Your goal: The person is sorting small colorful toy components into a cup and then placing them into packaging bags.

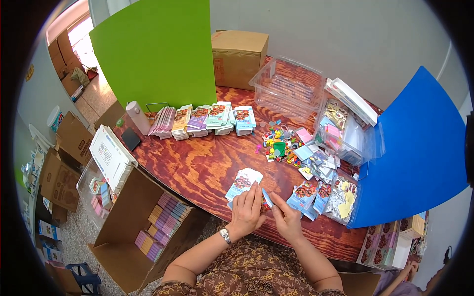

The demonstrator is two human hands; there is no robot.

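Observation:
In front of me lies a small stack of white and blue printed packets (243, 180). My left hand (245, 211), with a watch on the wrist, rests on its near edge, fingers stretched forward and lying flat. Just right of it, my right hand (287, 220) pinches a thin light-blue packet (267, 198) between thumb and fingers. Its lower part is hidden by my hands. Beside my right hand, more blue packets (303, 195) are fanned out on the table. Past them sits a clear tray (344, 203) of silvery and yellow pieces.
Sorted packet stacks (198, 118) line the far left of the patterned table (192, 158). A heap of small colourful trinkets (279, 143) lies right of centre. Green (158, 54) and blue panels (412, 153) stand at the sides. An open carton (118, 232) holds bundles at left.

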